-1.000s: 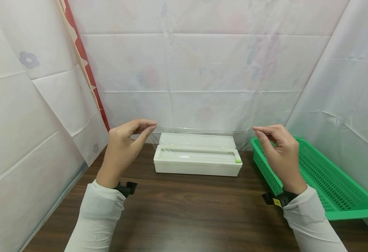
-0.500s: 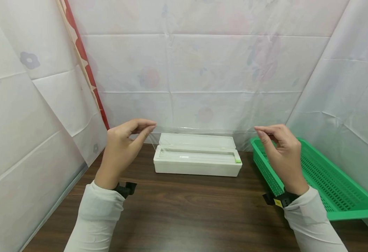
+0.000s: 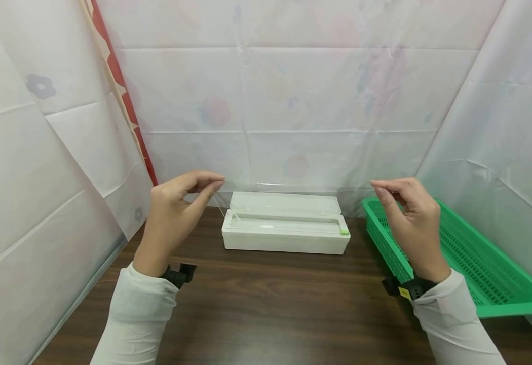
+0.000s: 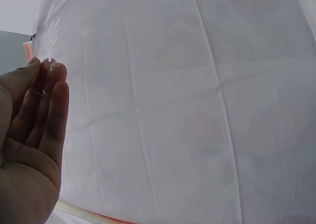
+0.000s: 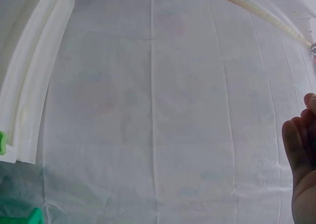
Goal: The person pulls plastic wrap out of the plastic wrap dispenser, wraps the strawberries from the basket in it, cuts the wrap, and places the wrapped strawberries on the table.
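Clear cling film (image 3: 275,185) spans between my raised hands, above and behind a long white cling film dispenser (image 3: 284,244). The dispenser lies on the table with its lid (image 3: 284,204) tipped back and a small green cutter (image 3: 344,232) at its right end. My left hand (image 3: 170,213) pinches one corner of the film between thumb and fingertips; in the left wrist view a bit of film (image 4: 49,63) shines at the fingertips. My right hand (image 3: 413,215) pinches the opposite corner. Thin strands of film run from the left fingertips down toward the dispenser.
A green perforated basket (image 3: 517,310) stands on the right, under and beyond the right forearm. The dark wooden table (image 3: 275,304) stretches in front of the dispenser. Pale patterned sheeting (image 3: 293,91) encloses the table at the back and both sides.
The right hand has drifted slightly right and the left hand slightly left, widening the span between them. Both keep their pinch on the film. The dispenser and basket stay put.
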{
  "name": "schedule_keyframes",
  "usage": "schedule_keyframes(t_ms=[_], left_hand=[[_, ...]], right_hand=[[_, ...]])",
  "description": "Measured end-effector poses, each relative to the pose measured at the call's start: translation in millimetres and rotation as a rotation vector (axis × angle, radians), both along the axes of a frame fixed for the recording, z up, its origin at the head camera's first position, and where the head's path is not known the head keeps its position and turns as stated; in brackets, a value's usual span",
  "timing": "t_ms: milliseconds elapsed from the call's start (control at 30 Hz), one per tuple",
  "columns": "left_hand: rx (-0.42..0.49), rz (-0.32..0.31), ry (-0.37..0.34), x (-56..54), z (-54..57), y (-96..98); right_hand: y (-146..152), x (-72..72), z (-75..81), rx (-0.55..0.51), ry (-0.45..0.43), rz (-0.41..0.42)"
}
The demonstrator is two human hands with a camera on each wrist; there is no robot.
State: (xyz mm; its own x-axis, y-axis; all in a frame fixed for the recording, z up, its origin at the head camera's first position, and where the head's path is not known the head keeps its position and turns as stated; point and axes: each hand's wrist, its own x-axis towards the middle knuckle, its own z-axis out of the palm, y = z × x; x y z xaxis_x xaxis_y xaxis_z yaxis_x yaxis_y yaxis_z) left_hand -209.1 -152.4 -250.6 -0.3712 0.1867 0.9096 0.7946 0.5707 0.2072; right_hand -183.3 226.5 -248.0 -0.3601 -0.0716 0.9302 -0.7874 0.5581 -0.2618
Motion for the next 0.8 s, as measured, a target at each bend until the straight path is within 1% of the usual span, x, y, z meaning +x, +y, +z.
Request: schedule_keyframes(t_ms=[133,333,433,667,800], left_hand=[[0.006,-0.003,0.007,1.3,0.5,-0.1],[0.035,-0.041,0.035,4.1,2.3,1.9],[0.042,-0.05,0.037,5.6,3.3,2.7],[0.048,-0.032,0.045,8.8,4.8,2.5],[0.05,-0.034,0.051,10.4,5.8,2.4]], right_hand=[[-0.7,1.7,1.8,0.0,0.003,0.007],[4.5,-1.8,-0.9,-0.011,0.007,0.01],[4.7,-1.5,-0.7,-0.022,0.013,0.024],[2.3,2.7,2.3,-0.017,0.011,0.016],[1.7,3.8,3.3,-0.014,0.016,0.015]])
